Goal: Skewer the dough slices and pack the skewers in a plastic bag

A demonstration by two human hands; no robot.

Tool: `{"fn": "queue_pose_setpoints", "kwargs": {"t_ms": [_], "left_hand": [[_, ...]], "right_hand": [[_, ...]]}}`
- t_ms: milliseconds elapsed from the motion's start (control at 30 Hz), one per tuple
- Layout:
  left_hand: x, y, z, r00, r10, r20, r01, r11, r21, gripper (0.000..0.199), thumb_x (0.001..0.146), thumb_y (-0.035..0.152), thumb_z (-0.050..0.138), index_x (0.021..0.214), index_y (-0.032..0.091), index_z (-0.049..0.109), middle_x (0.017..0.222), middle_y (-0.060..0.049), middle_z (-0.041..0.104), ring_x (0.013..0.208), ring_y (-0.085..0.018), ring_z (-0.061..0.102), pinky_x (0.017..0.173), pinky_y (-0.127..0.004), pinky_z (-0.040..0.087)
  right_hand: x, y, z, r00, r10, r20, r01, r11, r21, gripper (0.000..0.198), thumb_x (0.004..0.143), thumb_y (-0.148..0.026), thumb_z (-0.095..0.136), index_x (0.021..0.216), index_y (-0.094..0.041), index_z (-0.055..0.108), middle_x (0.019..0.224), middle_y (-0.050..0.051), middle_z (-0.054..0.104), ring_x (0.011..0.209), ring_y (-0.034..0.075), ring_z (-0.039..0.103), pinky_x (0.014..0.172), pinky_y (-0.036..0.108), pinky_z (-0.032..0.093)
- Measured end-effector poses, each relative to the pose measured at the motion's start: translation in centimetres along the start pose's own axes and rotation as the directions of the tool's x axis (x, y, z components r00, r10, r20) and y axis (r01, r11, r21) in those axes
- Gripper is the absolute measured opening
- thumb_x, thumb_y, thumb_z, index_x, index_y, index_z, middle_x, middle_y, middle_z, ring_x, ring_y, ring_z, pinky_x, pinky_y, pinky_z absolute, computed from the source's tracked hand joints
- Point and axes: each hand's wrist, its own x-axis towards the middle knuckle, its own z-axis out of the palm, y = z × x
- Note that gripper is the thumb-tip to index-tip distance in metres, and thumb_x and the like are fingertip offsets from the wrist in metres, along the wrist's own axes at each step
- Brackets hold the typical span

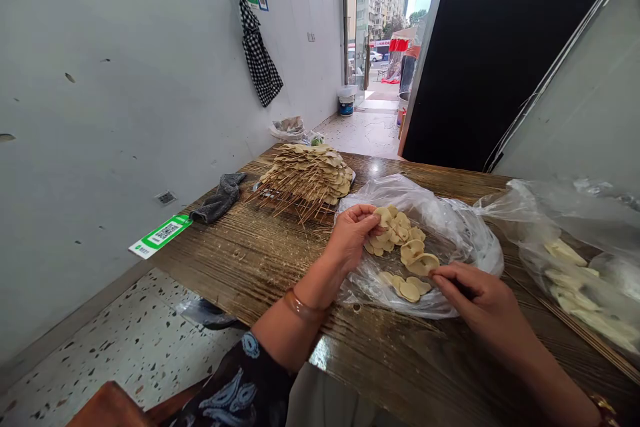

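The person's left hand (353, 233) pinches a pale beige, thin round slice (384, 215), while the right hand (475, 290) has its grip closed on the rim of a second slice (424, 263). Both are over a crumpled clear plastic bag (480, 250) on the brown wooden bench (220, 273); a heap of skewered beige slices (310, 173) sits near the bench's far left corner.

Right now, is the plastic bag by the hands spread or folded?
Spread, edges crumpled: the bag lies wide on the table, pale slices in its middle.
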Motion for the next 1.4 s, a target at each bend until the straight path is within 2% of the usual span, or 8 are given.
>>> {"fn": "queue_pose_setpoints", "kwargs": {"t_ms": [167, 300, 633, 867, 1067, 1267, 1400], "left_hand": [[0.0, -0.2, 0.2, 0.996, 0.092, -0.019, -0.090, 0.992, 0.092, 0.027, 0.057, 0.027, 0.080, 0.073, 0.013, 0.063, 0.062, 0.002, 0.064, 0.053, -0.007, 0.056, 0.056, -0.019, 0.046], [-0.1, -0.3, 0.2, 0.993, 0.116, -0.016, -0.113, 0.985, 0.132, 0.024, 0.058, 0.025, 0.078, 0.072, 0.013, 0.063, 0.060, 0.002, 0.062, 0.052, -0.006, 0.054, 0.054, -0.018, 0.043], [-0.2, -0.2, 0.4, 0.996, 0.081, 0.030, -0.084, 0.984, 0.155, 0.024, 0.059, 0.022, 0.076, 0.076, 0.014, 0.061, 0.062, 0.002, 0.062, 0.052, -0.006, 0.055, 0.054, -0.018, 0.043], [-0.5, -0.3, 0.8, 0.998, 0.057, 0.035, -0.061, 0.987, 0.147, 0.040, 0.057, 0.021, 0.076, 0.093, 0.016, 0.057, 0.064, 0.005, 0.063, 0.052, -0.008, 0.057, 0.054, -0.020, 0.044], [-1.1, -0.8, 1.5, 0.996, 0.027, 0.087, -0.040, 0.987, 0.156, 0.039, 0.060, 0.020, 0.074, 0.093, 0.015, 0.056, 0.063, 0.005, 0.063, 0.053, -0.008, 0.057, 0.055, -0.020, 0.045], [-1.6, -1.2, 2.2, 0.989, -0.016, 0.148, -0.003, 0.992, 0.125, 0.036, 0.060, 0.024, 0.078, 0.089, 0.014, 0.061, 0.066, 0.002, 0.064, 0.056, -0.007, 0.057, 0.060, -0.020, 0.046], [-1.5, -1.2, 2.0, 0.978, -0.104, 0.180, 0.100, 0.994, 0.033, 0.041, 0.062, 0.035, 0.081, 0.093, 0.015, 0.065, 0.081, -0.002, 0.068, 0.063, -0.009, 0.061, 0.062, -0.022, 0.049]], "right_hand": [[0.0, -0.1, 0.0, 0.999, 0.032, -0.009, -0.032, 0.999, -0.001, 0.021, 0.086, -0.034, 0.054, 0.080, -0.023, 0.071, 0.079, 0.002, 0.073, 0.072, 0.019, 0.067, 0.065, 0.028, 0.051], [-0.1, 0.0, 0.2, 0.999, 0.041, -0.006, -0.041, 0.999, -0.002, 0.022, 0.087, -0.034, 0.053, 0.077, -0.022, 0.069, 0.079, 0.003, 0.072, 0.073, 0.019, 0.067, 0.067, 0.029, 0.051], [0.0, -0.1, 0.4, 0.999, 0.036, 0.007, -0.036, 0.999, 0.018, 0.023, 0.089, -0.033, 0.051, 0.079, -0.022, 0.069, 0.078, 0.004, 0.072, 0.072, 0.019, 0.066, 0.067, 0.029, 0.050], [0.0, -0.4, 0.5, 0.994, 0.105, 0.012, -0.106, 0.991, 0.085, 0.025, 0.087, -0.036, 0.052, 0.077, -0.021, 0.069, 0.079, 0.004, 0.073, 0.073, 0.020, 0.066, 0.068, 0.030, 0.051], [0.0, -0.3, 0.6, 0.988, 0.153, 0.027, -0.155, 0.979, 0.132, 0.025, 0.086, -0.037, 0.053, 0.079, -0.020, 0.070, 0.082, 0.004, 0.073, 0.075, 0.020, 0.066, 0.070, 0.030, 0.051], [0.1, -0.6, 0.6, 0.974, 0.225, 0.009, -0.221, 0.946, 0.238, 0.026, 0.084, -0.039, 0.055, 0.078, -0.018, 0.070, 0.074, 0.003, 0.070, 0.067, 0.018, 0.063, 0.059, 0.026, 0.049], [0.0, -0.4, 0.6, 0.960, 0.280, 0.025, -0.272, 0.906, 0.324, 0.026, 0.084, -0.040, 0.055, 0.082, -0.018, 0.069, 0.064, 0.001, 0.065, 0.054, 0.013, 0.054, 0.046, 0.022, 0.041]]}}
